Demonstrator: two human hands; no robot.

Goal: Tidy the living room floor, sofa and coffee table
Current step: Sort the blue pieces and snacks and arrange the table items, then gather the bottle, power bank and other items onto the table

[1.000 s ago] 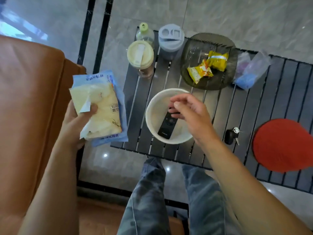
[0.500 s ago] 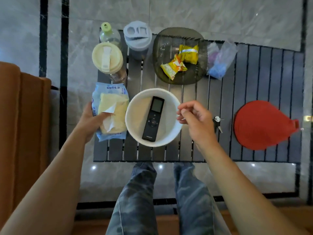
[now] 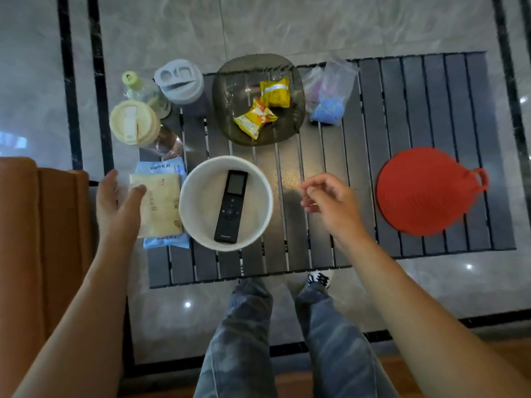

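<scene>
The pale yellow packet (image 3: 159,208) is lying flat on a blue packet (image 3: 166,243). Both are sitting at the left edge of the worktop (image 3: 316,248), just beside the white bowl (image 3: 267,196). I judge I am squaring them up there so the loose items gather in one corner.

My left hand (image 3: 117,205) is hovering at their outer edge with its fingers (image 3: 110,182) straight and relaxed. The thumb is touching the yellow packet's corner and gripping nothing. The black remote (image 3: 230,208) is lying lengthwise inside the bowl, which seems to be serving as a catch-all.

My right hand (image 3: 333,205) is hanging above bare slats to the right of the bowl. Its fingers are curling loosely, and I am seeing nothing in them.

Behind the packets, a cream-lidded cup (image 3: 133,122), a green-capped bottle (image 3: 143,90) and a grey-lidded tumbler (image 3: 178,80) are crowding the far left corner. A smoky glass dish (image 3: 230,81) is holding two yellow snack packets (image 3: 255,117), and a clear bag (image 3: 329,93) is lying just beside it. A red mat (image 3: 425,193) is lying well apart on the right, and the brown sofa (image 3: 43,225) is standing to my left.

To my eye the worktop is only partly sorted, and the bag and mat are likely waiting next.
</scene>
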